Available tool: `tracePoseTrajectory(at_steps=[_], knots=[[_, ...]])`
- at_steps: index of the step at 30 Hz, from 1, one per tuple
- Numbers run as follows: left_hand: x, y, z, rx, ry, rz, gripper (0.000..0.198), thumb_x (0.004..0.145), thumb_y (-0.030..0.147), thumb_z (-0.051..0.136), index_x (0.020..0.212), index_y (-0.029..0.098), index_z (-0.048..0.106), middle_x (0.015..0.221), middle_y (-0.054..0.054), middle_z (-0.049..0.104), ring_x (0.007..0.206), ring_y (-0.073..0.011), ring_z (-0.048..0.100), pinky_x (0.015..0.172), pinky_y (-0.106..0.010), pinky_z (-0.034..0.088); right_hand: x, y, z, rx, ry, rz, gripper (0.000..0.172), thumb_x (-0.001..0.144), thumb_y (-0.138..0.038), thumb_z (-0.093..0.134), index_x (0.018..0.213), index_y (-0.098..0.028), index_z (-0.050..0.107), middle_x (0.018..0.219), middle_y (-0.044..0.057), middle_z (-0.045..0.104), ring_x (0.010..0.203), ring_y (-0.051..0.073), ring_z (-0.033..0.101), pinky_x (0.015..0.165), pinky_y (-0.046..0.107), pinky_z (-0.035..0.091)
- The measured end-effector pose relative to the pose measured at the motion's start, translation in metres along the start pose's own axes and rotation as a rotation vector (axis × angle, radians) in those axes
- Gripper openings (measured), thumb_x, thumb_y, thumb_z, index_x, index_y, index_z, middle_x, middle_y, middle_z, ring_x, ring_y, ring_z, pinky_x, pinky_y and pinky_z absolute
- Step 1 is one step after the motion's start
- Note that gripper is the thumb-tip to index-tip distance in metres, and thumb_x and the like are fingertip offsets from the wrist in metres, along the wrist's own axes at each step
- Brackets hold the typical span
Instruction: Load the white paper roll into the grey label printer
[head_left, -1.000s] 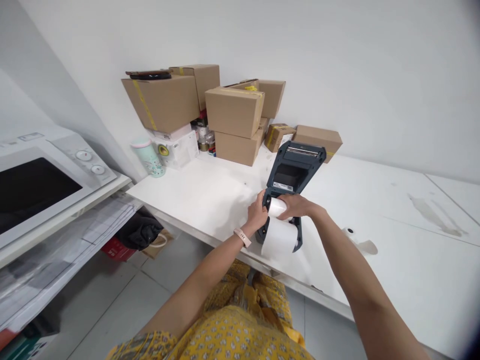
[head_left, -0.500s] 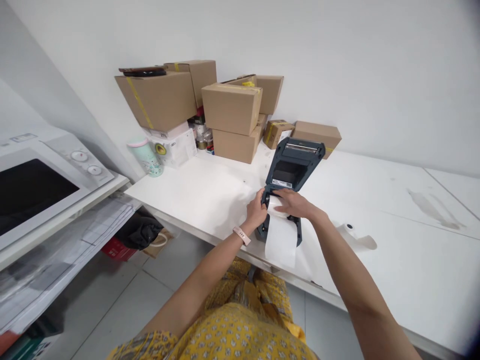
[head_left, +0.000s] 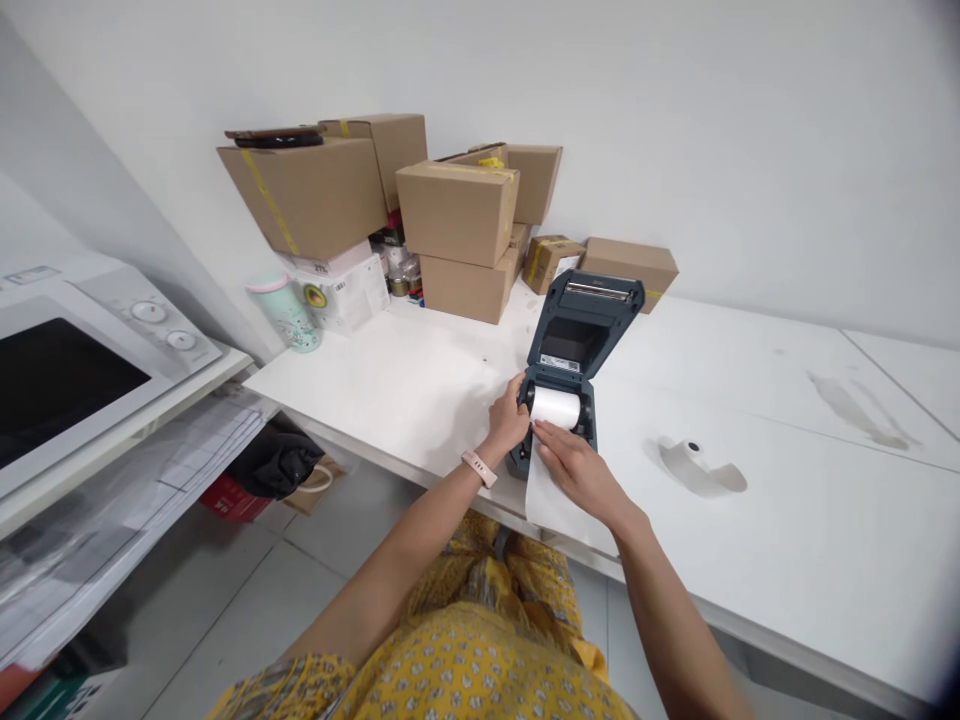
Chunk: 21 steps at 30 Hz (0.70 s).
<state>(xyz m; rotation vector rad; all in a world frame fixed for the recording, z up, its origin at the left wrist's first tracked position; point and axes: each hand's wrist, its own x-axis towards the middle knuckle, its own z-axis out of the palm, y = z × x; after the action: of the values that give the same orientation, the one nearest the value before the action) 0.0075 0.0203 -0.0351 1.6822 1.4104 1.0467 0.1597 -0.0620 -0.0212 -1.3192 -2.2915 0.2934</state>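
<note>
**Open printer (head_left: 561,373) with a white paper roll (head_left: 556,408), between two hands**

The roll lies inside the printer, whose lid stands raised behind it. The left hand (head_left: 509,418) touches the printer's left side, with bent fingers; I cannot tell how firmly it grips. The right hand (head_left: 576,468) lies just in front of the roll, over the paper strip (head_left: 541,495), with fingers stretched and close together; whether it pinches the paper, I cannot tell.

The printer stands on a white desk (head_left: 420,390). Behind are cardboard boxes (head_left: 457,215) near the wall (head_left: 712,150); a mint tumbler (head_left: 289,315) and a microwave (head_left: 67,370) are to the left.

The strip reaches the desk's near edge. A wide stretch of desk extends left of the printer; on the right, a smaller roll (head_left: 694,458) lies well apart from the hands.
</note>
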Motion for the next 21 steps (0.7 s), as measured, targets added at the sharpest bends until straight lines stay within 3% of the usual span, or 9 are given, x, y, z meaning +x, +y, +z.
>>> tracePoseTrajectory(at_steps=[7,15,21], knots=[[0.000,0.003,-0.001,-0.012,-0.005,-0.039,0.070,0.081,0.002,0.045,0.146,0.027,0.046,0.143,-0.001,0.059,0.130,-0.0198,0.058,0.117,-0.038,0.039,-0.008,-0.005,0.014,-0.073,0.047,-0.012,0.049,0.104,-0.036,0.033,0.144,-0.015,0.053,0.149,0.015,0.053,0.141,0.026,0.047,0.117,0.049,0.043],[0.000,0.005,-0.002,0.007,-0.017,-0.039,0.068,0.081,0.003,0.045,0.145,0.026,0.046,0.142,-0.003,0.060,0.130,-0.0209,0.058,0.117,-0.039,0.039,-0.012,-0.023,0.038,-0.244,0.130,0.063,0.049,0.103,-0.031,0.035,0.144,-0.010,0.052,0.150,0.017,0.050,0.144,0.029,0.044,0.117,0.048,0.041],[0.002,0.003,-0.001,0.018,-0.021,-0.048,0.068,0.081,0.003,0.045,0.146,0.023,0.045,0.143,-0.006,0.059,0.131,-0.0214,0.057,0.117,-0.040,0.038,-0.007,-0.032,0.049,-0.238,0.192,0.102,0.048,0.103,-0.030,0.034,0.144,-0.010,0.051,0.148,0.018,0.052,0.143,0.031,0.044,0.118,0.053,0.037]])
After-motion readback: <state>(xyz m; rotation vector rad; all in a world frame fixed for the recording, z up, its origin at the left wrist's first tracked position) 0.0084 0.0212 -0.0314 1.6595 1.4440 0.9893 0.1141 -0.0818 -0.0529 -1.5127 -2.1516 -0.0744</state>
